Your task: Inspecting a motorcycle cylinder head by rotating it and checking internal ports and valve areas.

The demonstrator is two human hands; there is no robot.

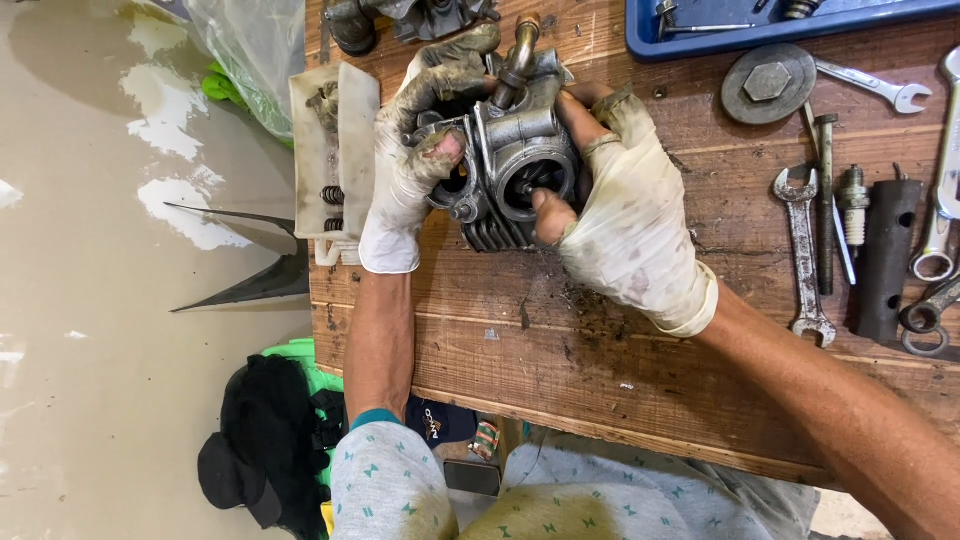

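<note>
— While you grip it from both sides, where does the engine part sit?

— The finned metal cylinder head (510, 165) sits at the far middle of the wooden bench (620, 350), between your gloved hands. Your left hand (415, 150) wraps its left side, fingers curled over the top, thumb pressed on the face. Your right hand (620, 210) clasps the right side, thumb tip at the round port. Both gloves are torn at the fingertips.

— Containers?

— Blue tray (790, 25) at the top right edge, cut off by the frame; you can see a thin metal tool and a small dark part in it, little else. White plastic tray (335, 150) just left of your left hand holds coil springs and something grimy, hard to make out.

— And around them?

— Open-end spanner (805, 250), bolt (825, 200), spark plug (855, 205) and a dark socket tube (885, 260) lie right of your right hand. A round plate with a hex nut (768, 82) lies near the blue tray. A clear plastic bag (250, 50) hangs at the bench's left edge; contents probably green, blurred.
</note>
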